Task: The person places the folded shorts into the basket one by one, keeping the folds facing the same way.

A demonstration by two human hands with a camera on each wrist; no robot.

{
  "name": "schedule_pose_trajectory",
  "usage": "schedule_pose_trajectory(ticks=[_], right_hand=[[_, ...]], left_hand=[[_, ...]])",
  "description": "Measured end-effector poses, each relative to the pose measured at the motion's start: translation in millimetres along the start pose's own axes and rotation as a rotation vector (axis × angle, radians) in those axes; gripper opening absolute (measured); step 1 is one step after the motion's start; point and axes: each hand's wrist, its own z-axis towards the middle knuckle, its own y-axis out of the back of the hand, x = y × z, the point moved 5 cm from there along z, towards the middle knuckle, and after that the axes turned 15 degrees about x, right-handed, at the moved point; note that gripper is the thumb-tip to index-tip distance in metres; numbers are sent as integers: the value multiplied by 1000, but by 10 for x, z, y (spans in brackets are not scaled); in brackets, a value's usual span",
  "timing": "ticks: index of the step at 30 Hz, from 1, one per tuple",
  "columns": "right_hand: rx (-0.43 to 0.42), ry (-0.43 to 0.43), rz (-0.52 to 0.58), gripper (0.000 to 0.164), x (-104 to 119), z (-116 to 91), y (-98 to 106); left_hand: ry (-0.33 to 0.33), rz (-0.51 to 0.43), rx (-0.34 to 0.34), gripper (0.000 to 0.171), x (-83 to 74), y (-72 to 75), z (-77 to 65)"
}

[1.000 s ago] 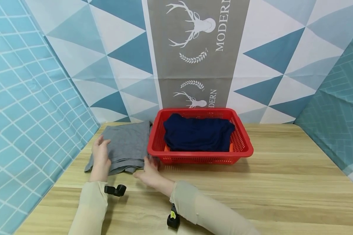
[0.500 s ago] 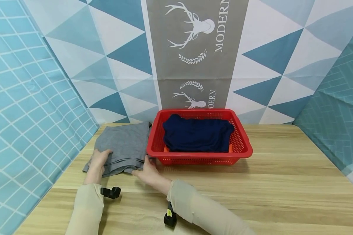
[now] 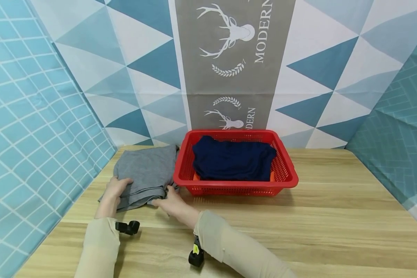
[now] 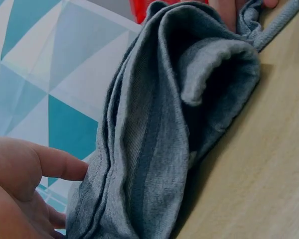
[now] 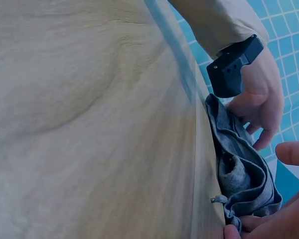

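Observation:
A folded grey garment (image 3: 146,166) lies at the table's left, with its layered near edge facing the person. The left wrist view shows the soft folds of this garment (image 4: 154,149) and a cord (image 4: 281,22) at its far end. My left hand (image 3: 114,190) rests on the near left part, thumb extended over the cloth. In the left wrist view, fingertips of the left hand (image 4: 20,184) touch the outer layer. My right hand (image 3: 173,202) pinches the near right corner between thumb and fingers, beside the red basket (image 3: 236,183).
Inside the basket is a dark navy folded cloth (image 3: 234,160), with bits of orange (image 3: 272,175) showing at its lower corners. A patterned wall covering (image 3: 153,77) stands behind the wooden table (image 3: 326,216). Blue tiled sheeting (image 3: 38,127) rises along the left edge.
The left hand has come down from above onto the garment's near left part. The right hand has shifted slightly left and toward the person, bunching the near right corner. The basket has stayed put.

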Motion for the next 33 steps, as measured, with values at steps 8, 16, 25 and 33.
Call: schedule_pose_trajectory(ticks=[8, 16, 25, 33], right_hand=[[12, -1, 124, 69, -4, 18, 18], [-20, -40, 219, 74, -43, 7, -8], [11, 53, 488, 70, -9, 70, -97], [9, 17, 544, 69, -68, 84, -85]], left_hand=[[-5, -64, 46, 85, 18, 47, -22], [5, 0, 123, 89, -12, -3, -59], [20, 66, 214, 95, -53, -37, -113], [-19, 121, 245, 97, -92, -63, -132]])
